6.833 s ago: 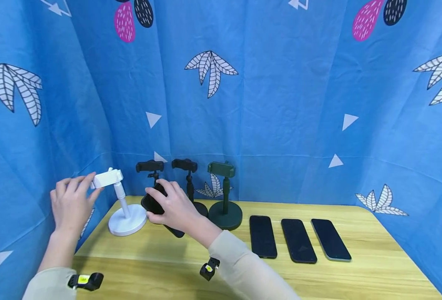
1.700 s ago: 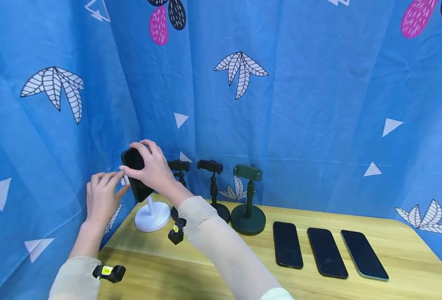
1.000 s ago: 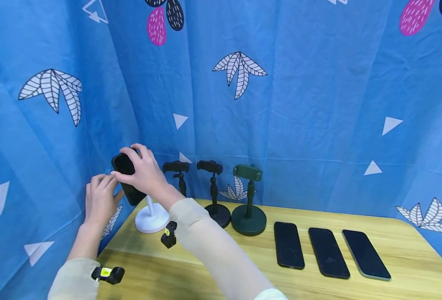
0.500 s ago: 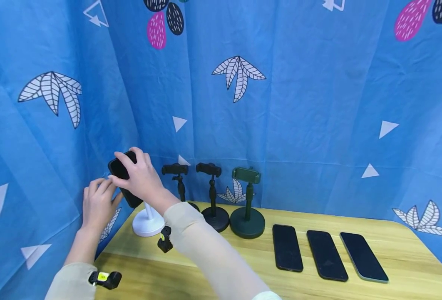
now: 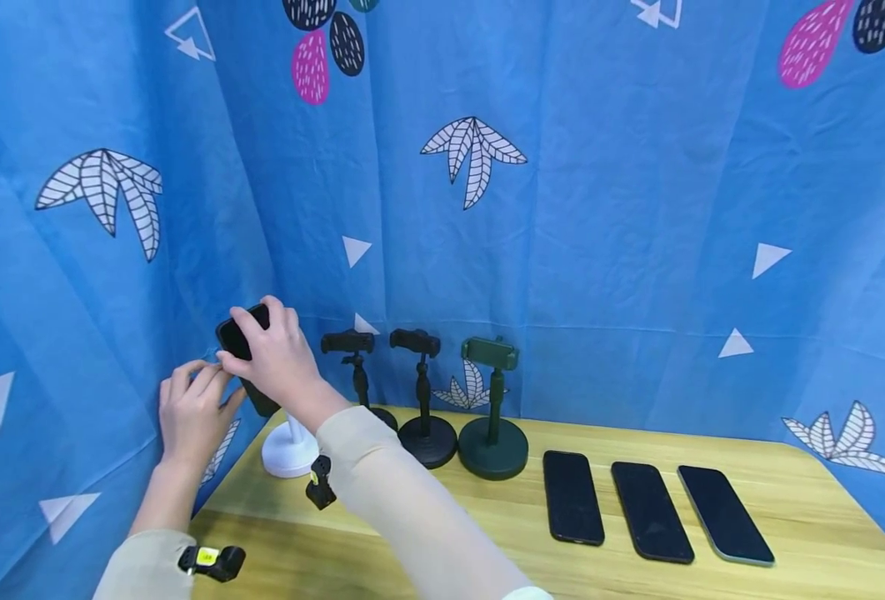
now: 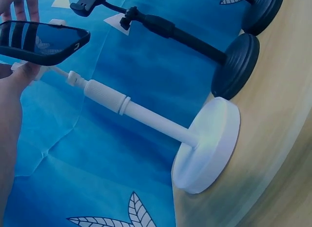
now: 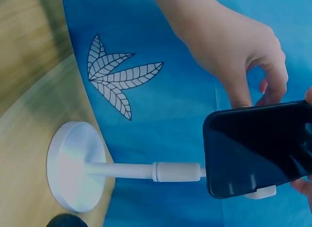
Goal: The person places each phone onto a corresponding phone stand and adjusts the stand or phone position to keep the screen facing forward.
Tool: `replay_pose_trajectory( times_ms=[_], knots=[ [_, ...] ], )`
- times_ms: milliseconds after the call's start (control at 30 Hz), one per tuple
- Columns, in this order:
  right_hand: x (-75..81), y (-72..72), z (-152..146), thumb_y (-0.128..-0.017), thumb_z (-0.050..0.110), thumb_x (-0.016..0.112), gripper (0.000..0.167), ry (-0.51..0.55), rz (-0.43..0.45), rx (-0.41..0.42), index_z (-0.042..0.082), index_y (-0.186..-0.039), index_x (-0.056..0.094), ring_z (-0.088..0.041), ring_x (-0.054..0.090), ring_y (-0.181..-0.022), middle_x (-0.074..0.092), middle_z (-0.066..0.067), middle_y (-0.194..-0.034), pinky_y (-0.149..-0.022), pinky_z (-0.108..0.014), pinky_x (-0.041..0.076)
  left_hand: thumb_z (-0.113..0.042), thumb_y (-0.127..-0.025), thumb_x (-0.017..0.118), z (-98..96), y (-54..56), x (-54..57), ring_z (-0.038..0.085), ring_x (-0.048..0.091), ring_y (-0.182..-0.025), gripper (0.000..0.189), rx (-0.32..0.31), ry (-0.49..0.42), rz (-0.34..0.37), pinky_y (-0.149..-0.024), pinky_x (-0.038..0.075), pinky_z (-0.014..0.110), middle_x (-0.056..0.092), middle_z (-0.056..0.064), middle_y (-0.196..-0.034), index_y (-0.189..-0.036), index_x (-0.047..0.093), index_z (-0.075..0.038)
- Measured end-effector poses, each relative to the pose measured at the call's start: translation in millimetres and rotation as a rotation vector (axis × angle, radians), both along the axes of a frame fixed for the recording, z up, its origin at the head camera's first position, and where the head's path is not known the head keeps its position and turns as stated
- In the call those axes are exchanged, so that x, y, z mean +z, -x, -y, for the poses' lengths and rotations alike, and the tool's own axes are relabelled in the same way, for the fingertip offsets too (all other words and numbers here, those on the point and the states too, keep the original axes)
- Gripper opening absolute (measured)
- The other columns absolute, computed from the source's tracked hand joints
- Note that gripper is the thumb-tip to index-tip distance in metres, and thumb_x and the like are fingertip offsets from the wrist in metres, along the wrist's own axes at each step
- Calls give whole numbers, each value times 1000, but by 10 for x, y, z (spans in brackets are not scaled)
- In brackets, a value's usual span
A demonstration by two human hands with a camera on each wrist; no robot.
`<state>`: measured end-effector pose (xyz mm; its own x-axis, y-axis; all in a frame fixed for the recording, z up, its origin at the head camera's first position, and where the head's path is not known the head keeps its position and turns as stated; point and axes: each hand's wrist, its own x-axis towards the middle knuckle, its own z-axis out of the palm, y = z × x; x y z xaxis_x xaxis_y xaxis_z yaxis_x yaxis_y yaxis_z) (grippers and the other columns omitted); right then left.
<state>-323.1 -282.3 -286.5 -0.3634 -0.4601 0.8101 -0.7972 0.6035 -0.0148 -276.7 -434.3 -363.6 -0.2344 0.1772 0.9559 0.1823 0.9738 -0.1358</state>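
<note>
A white phone stand [image 6: 155,120] stands at the table's left, its round base [image 7: 75,166] on the wood. My left hand [image 5: 191,414] pinches the stand's clamp head at the top; most of that clamp is hidden behind the phone. A dark smartphone [image 7: 258,149] is tilted in front of the clamp, screen towards me, with a white clamp jaw showing at its lower edge. My right hand [image 5: 277,354] grips the phone from its right side, thumb and fingers on its edges. The thumb of the right hand comes close to the left fingertips.
Two black phone stands [image 5: 424,400] [image 6: 195,44] and a dark green stand [image 5: 493,408] stand to the right of the white one. Further right lie three phones [image 5: 573,497] [image 5: 652,511] [image 5: 725,513], screens up. A blue patterned curtain [image 5: 600,208] closes the back and left.
Earlier my right hand held the phone low before the black stand; it has since lifted it left to the white clamp. Lately the phone has shifted slightly left and down. My left hand stays on the clamp.
</note>
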Motion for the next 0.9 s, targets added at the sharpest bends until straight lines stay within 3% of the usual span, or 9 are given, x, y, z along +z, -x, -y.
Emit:
replay_pose_trajectory(
  times_ms=[100,167,300,700,900],
  knots=[
    [10,14,11,-89,54,62,58,10,-2,-44,22,-137,53,-21,57,-110,50,-13,-136,-84,-22,55,-8,-69,84,-1,21,-10,44,55,-95,37,-6,15,-19,-73,40,57,70,21,-92,-102,70,2],
    [18,18,14,-89,55,62,58,16,-7,-59,22,-136,54,-21,57,-109,50,-13,-135,-83,-22,56,-18,-82,78,-3,32,-10,43,55,-94,30,-8,23,-39,-72,40,56,70,20,-92,-102,70,2],
    [26,31,19,-89,55,62,58,23,-23,-79,22,-135,55,-21,58,-108,51,-14,-134,-83,-21,55,-39,-96,57,-15,50,3,43,56,-92,42,-13,40,-86,-70,39,56,70,19,-89,-100,71,1],
    [-18,84,35,-88,56,61,56,26,-65,-127,23,-134,56,-18,57,-104,51,-13,-133,-81,-21,56,-43,-97,53,-24,50,37,43,58,-90,46,25,104,-113,-69,41,56,70,18,-87,-98,70,-1],
    [-34,76,44,-89,57,60,59,8,-15,-133,23,-136,53,-19,56,-107,48,-13,-136,-82,-22,56,-43,-96,56,11,37,60,43,58,-90,46,17,138,-108,-69,41,56,69,18,-85,-93,69,0]
  ],
)
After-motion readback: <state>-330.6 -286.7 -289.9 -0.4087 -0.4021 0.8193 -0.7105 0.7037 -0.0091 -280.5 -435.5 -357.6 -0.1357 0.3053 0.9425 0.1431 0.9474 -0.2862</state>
